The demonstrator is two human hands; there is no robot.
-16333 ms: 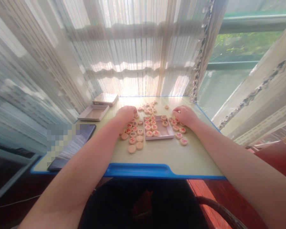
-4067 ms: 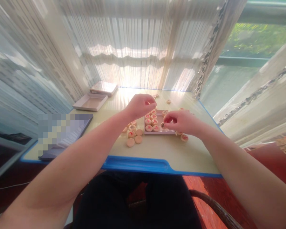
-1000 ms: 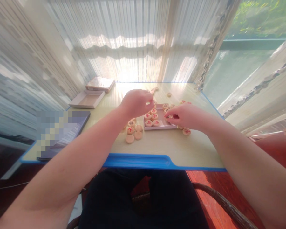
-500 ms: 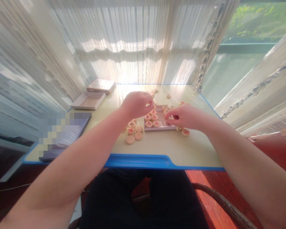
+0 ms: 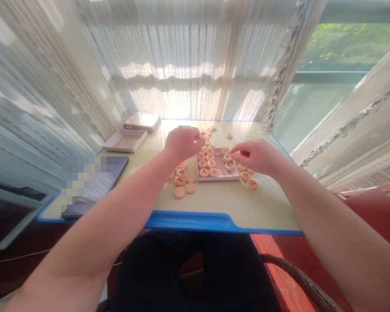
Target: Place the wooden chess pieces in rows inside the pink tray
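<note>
A shallow white box (image 5: 219,177) holds round Chinese chess pieces. Red-marked pieces (image 5: 211,164) fill its left side, and a column of dark-marked pieces (image 5: 229,166) lies along its right. My right hand (image 5: 258,157) hovers at the box's right edge, thumb and forefinger apart beside the dark-marked pieces. Curled fingers on my left hand (image 5: 183,143) come together above the box's far left corner; what they hold, if anything, is hidden. More loose pieces (image 5: 180,181) lie left of the box, some blank side up, partly under my left forearm. Red-marked pieces (image 5: 245,175) lie to its right.
An open box tray (image 5: 125,141) and a closed box (image 5: 142,121) stand at the table's far left. A dark flat folder-like item (image 5: 97,190) lies nearer. Several pieces (image 5: 208,131) are behind the white box, with one (image 5: 229,136) apart. Blue trim (image 5: 191,220) edges the table.
My right hand has drawn back from the box's right column, leaving a dark-marked piece visible there. My left hand has shifted slightly left. The whole view has moved a little.
</note>
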